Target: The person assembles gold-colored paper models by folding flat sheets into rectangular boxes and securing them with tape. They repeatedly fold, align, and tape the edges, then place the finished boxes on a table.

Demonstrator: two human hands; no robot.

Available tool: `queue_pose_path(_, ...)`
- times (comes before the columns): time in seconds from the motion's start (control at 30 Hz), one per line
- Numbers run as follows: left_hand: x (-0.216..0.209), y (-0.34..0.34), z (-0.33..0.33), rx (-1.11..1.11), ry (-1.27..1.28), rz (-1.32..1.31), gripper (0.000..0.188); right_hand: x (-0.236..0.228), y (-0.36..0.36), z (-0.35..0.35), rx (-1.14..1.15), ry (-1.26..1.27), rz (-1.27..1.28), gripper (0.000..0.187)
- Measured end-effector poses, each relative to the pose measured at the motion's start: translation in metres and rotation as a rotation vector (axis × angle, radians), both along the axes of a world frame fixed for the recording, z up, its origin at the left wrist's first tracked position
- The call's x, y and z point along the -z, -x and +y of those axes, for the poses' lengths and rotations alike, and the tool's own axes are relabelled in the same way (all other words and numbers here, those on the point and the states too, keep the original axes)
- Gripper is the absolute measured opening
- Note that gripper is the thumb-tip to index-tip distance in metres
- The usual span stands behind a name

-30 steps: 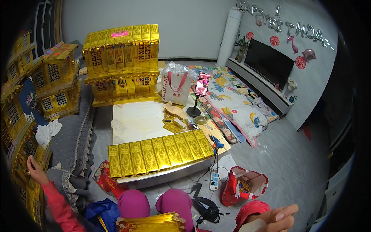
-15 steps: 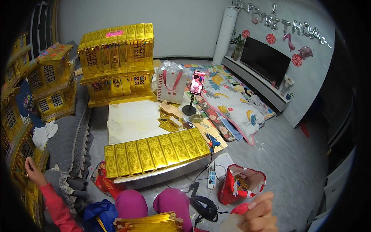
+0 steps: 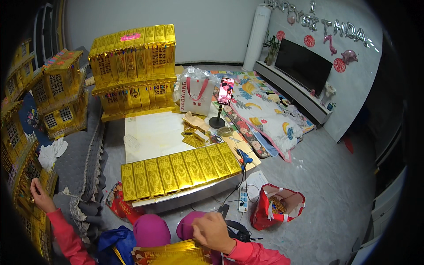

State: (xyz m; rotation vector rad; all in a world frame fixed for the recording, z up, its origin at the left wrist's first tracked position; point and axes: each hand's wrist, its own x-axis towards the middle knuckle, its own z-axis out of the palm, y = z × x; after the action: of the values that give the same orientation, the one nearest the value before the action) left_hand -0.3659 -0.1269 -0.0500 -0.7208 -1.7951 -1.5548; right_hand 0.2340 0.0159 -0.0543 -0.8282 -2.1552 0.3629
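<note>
Gold sheets (image 3: 172, 255) are being supported on the lap (image 3: 151, 232) while the right hand (image 3: 215, 232) is being held curled over them and the left hand (image 3: 43, 198) beside a gold house (image 3: 32, 170), any grasp being impossible to tell, a light, crease-sparing touch probably being called for.

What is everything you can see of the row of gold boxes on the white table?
The row of gold boxes is a close line of narrow, shiny, foil-like boxes with patterned tops. It lies along the near edge of the white table, its right end farther back. A blue tool lies by that end; contact is unclear. Neither the left hand nor right hand touches it.
</note>
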Motion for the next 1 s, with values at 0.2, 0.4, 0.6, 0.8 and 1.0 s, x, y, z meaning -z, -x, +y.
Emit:
queue_pose_path(0.2, -0.003, -0.013, 0.010, 0.061, -0.002, -0.029, 0.036, 0.050, -0.013, -0.005, -0.004, 0.001, -0.132, 0.015)
queue_pose_path(0.4, 0.001, -0.013, 0.017, 0.059, 0.035, 0.016, 0.034, 0.062, -0.014, -0.011, 0.030, 0.022, -0.248, 0.019)
queue_pose_path(0.6, 0.003, -0.011, 0.019, 0.082, 0.027, 0.044, 0.033, 0.023, -0.011, -0.015, -0.017, 0.046, -0.338, 0.025)
queue_pose_path(0.8, -0.001, -0.012, 0.021, 0.097, 0.072, 0.083, 0.031, -0.106, -0.053, -0.017, -0.340, 0.213, 0.508, 0.004)
queue_pose_path(1.0, -0.002, -0.018, 0.024, 0.075, 0.109, 0.088, 0.030, -0.156, -0.045, -0.012, -0.975, 0.251, 0.679, 0.011)
